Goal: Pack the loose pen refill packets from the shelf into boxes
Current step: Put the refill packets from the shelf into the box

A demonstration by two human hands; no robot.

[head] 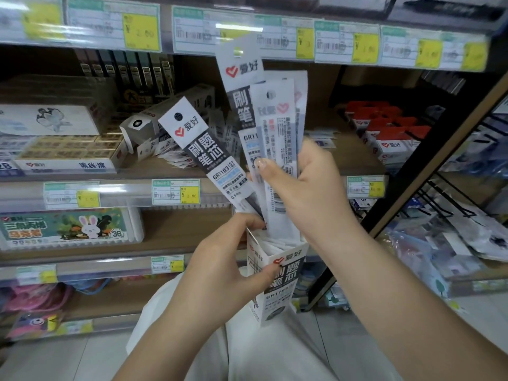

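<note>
The left hand [231,259] gripped a tall white-and-black box [277,284] near its open top, thumb pressed across the front panel, which carried a red heart logo, the brand 爱好, large characters 刷题笔芯 and the code GR1103. White packet tops showed packed inside the box's mouth. The right hand [308,185] was closed around a fan of pen refill packets [275,138] whose lower ends dipped into the box opening. The leftmost packet [203,152] tilted away to the left and read 爱好, 刷题笔芯, GR1103 and 0.5mm; one packet faced backwards, its logo mirrored through the plastic.

On the shelf [170,169] behind, more loose packets [176,152] lay in a heap beside a tipped matching box [140,127]. To the left stood an eraser carton [68,155] labelled 素线擦. A price tag [176,191] on the shelf edge read ¥2.60. Red-and-white 爱好 boxes [390,136] sat at the right of the shelf. Below, a green pack [66,226] with a rabbit picture bore the number 36.
</note>
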